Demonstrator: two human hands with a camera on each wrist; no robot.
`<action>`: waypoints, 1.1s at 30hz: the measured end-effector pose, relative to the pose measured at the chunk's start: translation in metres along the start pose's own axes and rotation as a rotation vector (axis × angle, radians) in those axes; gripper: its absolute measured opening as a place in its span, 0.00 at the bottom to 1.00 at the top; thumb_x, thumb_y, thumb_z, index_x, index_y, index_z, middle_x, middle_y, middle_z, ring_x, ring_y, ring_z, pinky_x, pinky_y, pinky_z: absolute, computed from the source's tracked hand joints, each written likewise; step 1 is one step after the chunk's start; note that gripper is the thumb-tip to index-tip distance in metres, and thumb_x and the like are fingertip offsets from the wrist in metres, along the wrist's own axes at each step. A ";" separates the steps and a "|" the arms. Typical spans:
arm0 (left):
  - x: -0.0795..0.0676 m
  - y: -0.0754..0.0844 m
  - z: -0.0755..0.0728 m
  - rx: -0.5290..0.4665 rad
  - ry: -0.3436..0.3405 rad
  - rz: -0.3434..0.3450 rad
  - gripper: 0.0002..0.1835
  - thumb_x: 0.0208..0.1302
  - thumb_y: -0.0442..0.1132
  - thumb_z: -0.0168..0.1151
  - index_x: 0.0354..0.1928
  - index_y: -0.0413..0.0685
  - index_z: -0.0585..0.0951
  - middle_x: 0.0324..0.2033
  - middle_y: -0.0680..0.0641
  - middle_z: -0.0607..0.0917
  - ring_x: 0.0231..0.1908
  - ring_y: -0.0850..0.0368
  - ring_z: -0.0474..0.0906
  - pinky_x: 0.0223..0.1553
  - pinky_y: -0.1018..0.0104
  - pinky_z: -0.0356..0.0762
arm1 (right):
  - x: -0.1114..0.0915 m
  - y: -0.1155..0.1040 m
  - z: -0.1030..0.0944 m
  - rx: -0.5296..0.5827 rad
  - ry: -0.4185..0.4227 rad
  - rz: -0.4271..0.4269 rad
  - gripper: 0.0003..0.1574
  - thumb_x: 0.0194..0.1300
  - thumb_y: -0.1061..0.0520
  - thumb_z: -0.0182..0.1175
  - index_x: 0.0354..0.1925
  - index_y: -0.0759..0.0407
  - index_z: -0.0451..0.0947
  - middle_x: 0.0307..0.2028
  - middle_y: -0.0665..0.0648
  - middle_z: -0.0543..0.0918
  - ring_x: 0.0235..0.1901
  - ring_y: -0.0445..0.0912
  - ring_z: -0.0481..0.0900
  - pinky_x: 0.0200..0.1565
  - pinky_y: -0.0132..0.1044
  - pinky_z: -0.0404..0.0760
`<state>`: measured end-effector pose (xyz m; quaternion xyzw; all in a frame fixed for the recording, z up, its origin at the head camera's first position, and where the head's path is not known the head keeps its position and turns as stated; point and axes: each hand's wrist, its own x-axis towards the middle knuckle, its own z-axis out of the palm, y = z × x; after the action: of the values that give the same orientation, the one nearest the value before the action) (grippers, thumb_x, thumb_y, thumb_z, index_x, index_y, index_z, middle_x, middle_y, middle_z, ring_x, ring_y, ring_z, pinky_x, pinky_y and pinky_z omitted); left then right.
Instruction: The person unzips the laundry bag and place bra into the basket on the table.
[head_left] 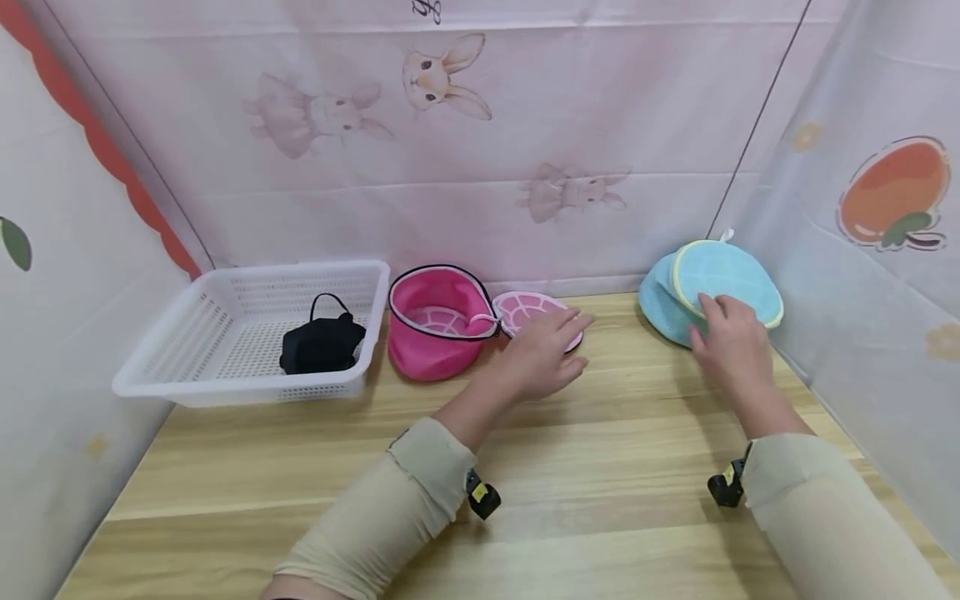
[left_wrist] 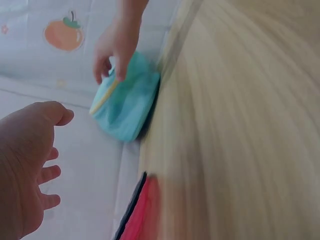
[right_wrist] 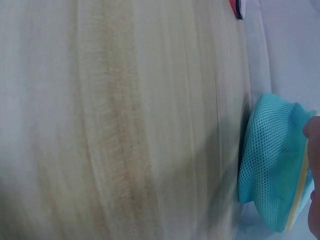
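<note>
While the white basket [head_left: 247, 388] sits mid-left of frame, black item [head_left: 318, 348] inside, the open pink bag [head_left: 431, 360] is just beside it, left of centre. Left arm angles up-right from bottom; left hand [head_left: 546, 354] open, fingers extended, nothing held, partly covering the pink lid [head_left: 525, 307] from view. Right arm angles up-left from lower right; right hand [head_left: 735, 342], fingers bent, at the blue bag [head_left: 662, 308], right of frame. Can't tell if it's pinching the yellow rim.

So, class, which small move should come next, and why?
Probably the right hand should pinch the yellow rim of the blue bag: it is close by that edge, thumb and fingers apart, while the left hand is open and empty.
</note>
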<state>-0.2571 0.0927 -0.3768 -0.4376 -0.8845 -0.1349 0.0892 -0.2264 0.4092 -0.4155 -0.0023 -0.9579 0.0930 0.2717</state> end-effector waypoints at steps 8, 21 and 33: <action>0.007 0.021 0.013 -0.001 -0.023 0.021 0.34 0.68 0.53 0.58 0.73 0.55 0.63 0.70 0.47 0.68 0.71 0.53 0.62 0.71 0.56 0.61 | 0.009 0.007 0.003 -0.022 -0.084 0.076 0.36 0.66 0.57 0.56 0.70 0.60 0.59 0.66 0.75 0.60 0.64 0.72 0.57 0.58 0.72 0.61; 0.004 0.028 0.020 -0.014 -0.066 -0.015 0.34 0.68 0.54 0.58 0.74 0.60 0.63 0.71 0.49 0.66 0.72 0.55 0.60 0.71 0.56 0.61 | 0.006 0.009 0.010 -0.013 0.004 0.033 0.24 0.71 0.62 0.45 0.64 0.60 0.69 0.63 0.73 0.68 0.62 0.71 0.63 0.57 0.69 0.67; -0.008 0.020 0.021 -0.040 -0.074 -0.046 0.34 0.69 0.55 0.57 0.74 0.59 0.62 0.72 0.49 0.65 0.72 0.54 0.60 0.72 0.56 0.59 | -0.015 -0.028 0.007 0.016 0.227 -0.235 0.22 0.54 0.55 0.59 0.49 0.56 0.83 0.42 0.63 0.84 0.45 0.64 0.79 0.31 0.64 0.79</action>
<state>-0.2372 0.1055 -0.3958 -0.4236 -0.8942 -0.1382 0.0444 -0.2161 0.3801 -0.4238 0.1013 -0.9140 0.0674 0.3871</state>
